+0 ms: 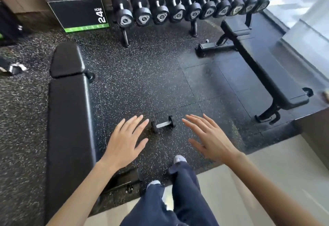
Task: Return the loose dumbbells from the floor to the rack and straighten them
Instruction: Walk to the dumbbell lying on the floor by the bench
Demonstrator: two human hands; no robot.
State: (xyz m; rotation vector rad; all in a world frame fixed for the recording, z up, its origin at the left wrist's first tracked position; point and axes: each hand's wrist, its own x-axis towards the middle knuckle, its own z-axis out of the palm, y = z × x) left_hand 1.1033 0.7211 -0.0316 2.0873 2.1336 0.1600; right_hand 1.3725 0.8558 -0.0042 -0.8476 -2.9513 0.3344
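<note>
left hand spread flat, empty | right hand spread, empty | dumbbell on floor between them

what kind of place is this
Most likely a gym's free-weight area: a dumbbell rack at the back, padded benches either side, speckled rubber floor, and one small loose dumbbell lying on it.
</note>
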